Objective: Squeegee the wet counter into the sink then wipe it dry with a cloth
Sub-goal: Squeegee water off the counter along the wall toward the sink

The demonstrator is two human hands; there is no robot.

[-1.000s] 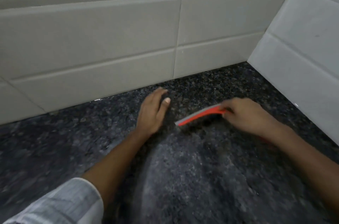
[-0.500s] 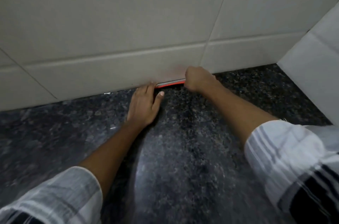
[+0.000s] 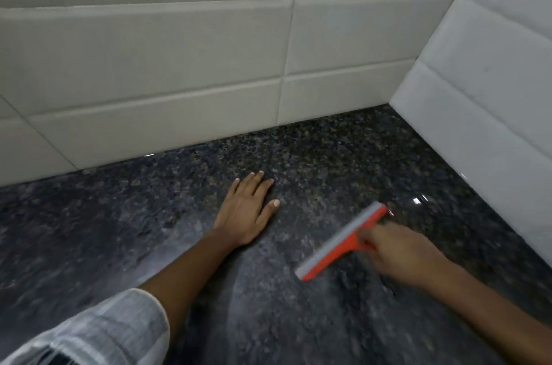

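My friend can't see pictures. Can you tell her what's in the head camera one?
A right hand holds an orange squeegee over a dark speckled counter. The left hand lies flat on the counter beside it, with pale wall tiles behind. No sink or cloth shows.

There is only 1 view, from a camera worn on the head, looking forward and down at a steep angle onto a dark speckled granite counter [image 3: 313,161]. It sits close above the surface and faces the corner where the pale tiled back wall [image 3: 149,66] meets the white tiled side wall [image 3: 493,96]. The lower right looks motion-blurred.
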